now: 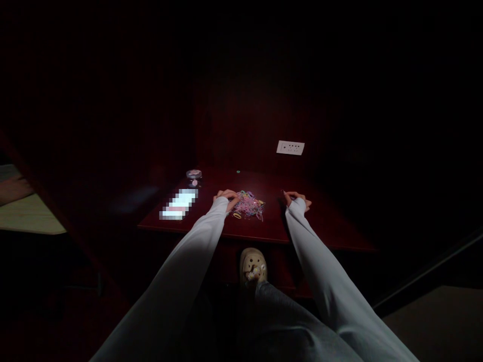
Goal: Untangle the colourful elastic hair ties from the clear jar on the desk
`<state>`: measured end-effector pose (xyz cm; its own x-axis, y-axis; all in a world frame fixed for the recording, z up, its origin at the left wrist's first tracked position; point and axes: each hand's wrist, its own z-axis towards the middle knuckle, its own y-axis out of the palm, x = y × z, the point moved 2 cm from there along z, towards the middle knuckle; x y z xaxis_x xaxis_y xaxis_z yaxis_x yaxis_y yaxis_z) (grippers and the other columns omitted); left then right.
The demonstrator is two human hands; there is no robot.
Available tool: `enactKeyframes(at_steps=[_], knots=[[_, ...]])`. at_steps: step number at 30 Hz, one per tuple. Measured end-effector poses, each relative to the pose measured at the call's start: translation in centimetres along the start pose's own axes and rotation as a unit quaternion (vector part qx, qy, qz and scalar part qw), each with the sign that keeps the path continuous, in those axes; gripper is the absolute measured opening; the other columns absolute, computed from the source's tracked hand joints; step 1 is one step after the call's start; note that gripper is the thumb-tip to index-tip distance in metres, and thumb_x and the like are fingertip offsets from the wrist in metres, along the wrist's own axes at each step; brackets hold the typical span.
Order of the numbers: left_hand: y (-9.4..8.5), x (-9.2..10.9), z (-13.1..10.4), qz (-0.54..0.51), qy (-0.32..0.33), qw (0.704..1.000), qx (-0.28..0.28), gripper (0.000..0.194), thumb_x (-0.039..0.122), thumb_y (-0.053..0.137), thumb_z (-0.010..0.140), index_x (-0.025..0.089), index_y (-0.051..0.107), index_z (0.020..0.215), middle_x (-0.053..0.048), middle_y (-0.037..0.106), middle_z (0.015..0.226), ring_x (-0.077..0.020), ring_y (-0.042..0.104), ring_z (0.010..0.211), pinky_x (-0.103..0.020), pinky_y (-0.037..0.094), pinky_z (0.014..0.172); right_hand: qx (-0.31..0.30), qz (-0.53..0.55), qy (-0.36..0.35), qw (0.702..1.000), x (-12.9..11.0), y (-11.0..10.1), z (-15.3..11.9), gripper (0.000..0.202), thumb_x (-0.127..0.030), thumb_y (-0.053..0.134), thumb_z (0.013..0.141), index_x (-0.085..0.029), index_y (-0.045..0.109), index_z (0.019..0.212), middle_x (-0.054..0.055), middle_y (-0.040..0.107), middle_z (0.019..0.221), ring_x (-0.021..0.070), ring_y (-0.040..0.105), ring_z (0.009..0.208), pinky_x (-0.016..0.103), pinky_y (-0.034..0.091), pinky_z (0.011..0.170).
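A loose pile of small coloured elastic hair ties point(249, 205), mostly pink and purple, lies on the dark red desk point(271, 232). At the pile's left edge is my left hand point(227, 197), its fingers bent and drawn together against the hair ties. What lies between those fingertips is too small to make out. My right hand point(297, 199) rests apart from the pile, to its right, with thumb and finger pinched together. Something small and dark may show at its fingertips, but I cannot tell what. One yellow hair tie point(237, 216) sits at the pile's near edge.
A clear lidded jar point(194, 178) stands at the desk's back left, behind a bright blurred-out screen point(179, 204). One green ring point(238, 172) lies near the back wall, which carries a white socket point(290, 147). Beyond the left partition, another person's arm point(15, 190) shows.
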<state>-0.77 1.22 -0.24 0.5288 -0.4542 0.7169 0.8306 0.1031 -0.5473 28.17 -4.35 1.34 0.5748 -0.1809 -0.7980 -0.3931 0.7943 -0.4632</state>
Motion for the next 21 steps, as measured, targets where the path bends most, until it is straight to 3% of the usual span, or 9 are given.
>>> enactKeyframes(at_steps=[7, 14, 18, 21], knots=[[-0.1, 0.3, -0.3, -0.005, -0.002, 1.000, -0.012, 0.018, 0.030, 0.070, 0.093, 0.026, 0.078, 0.078, -0.001, 0.080, 0.116, -0.0287, 0.059, 0.117, -0.051, 0.041, 0.110, 0.004, -0.109, 0.053, 0.993, 2.2, -1.8, 2.3, 0.032, -0.047, 0.071, 0.089, -0.020, 0.067, 0.071, 0.015, 0.060, 0.112, 0.0369, 0.040, 0.116, 0.050, 0.031, 0.097], [0.2, -0.5, 0.2, -0.020, 0.017, 1.000, -0.001, 0.016, 0.034, 0.074, 0.089, 0.028, 0.078, 0.075, 0.001, 0.082, 0.106, -0.0258, 0.062, 0.105, -0.045, 0.043, 0.108, 0.017, -0.118, 0.034, 0.992, 2.8, -1.8, 2.8, 0.031, -0.047, 0.069, 0.089, -0.020, 0.070, 0.074, 0.018, 0.061, 0.114, 0.0403, 0.040, 0.117, 0.055, 0.031, 0.097], [0.5, -0.7, 0.5, -0.016, 0.008, 1.000, -0.001, 0.015, 0.030, 0.073, 0.089, 0.027, 0.077, 0.075, 0.001, 0.081, 0.108, -0.0251, 0.062, 0.107, -0.043, 0.043, 0.107, 0.018, -0.109, -0.020, 0.994, 1.9, -1.6, 1.4, 0.027, -0.045, 0.062, 0.095, -0.022, 0.076, 0.090, 0.014, 0.062, 0.119, 0.0369, 0.043, 0.121, 0.052, 0.033, 0.099], [0.6, -0.7, 0.6, -0.016, 0.005, 1.000, -0.003, 0.013, 0.028, 0.073, 0.088, 0.027, 0.077, 0.076, 0.001, 0.081, 0.110, -0.0245, 0.062, 0.107, -0.043, 0.043, 0.107, -0.068, -0.067, -0.117, 0.989, 0.1, -0.4, -0.6, 0.024, -0.045, 0.067, 0.093, -0.025, 0.080, 0.091, 0.010, 0.067, 0.111, 0.0337, 0.045, 0.117, 0.050, 0.034, 0.101]])
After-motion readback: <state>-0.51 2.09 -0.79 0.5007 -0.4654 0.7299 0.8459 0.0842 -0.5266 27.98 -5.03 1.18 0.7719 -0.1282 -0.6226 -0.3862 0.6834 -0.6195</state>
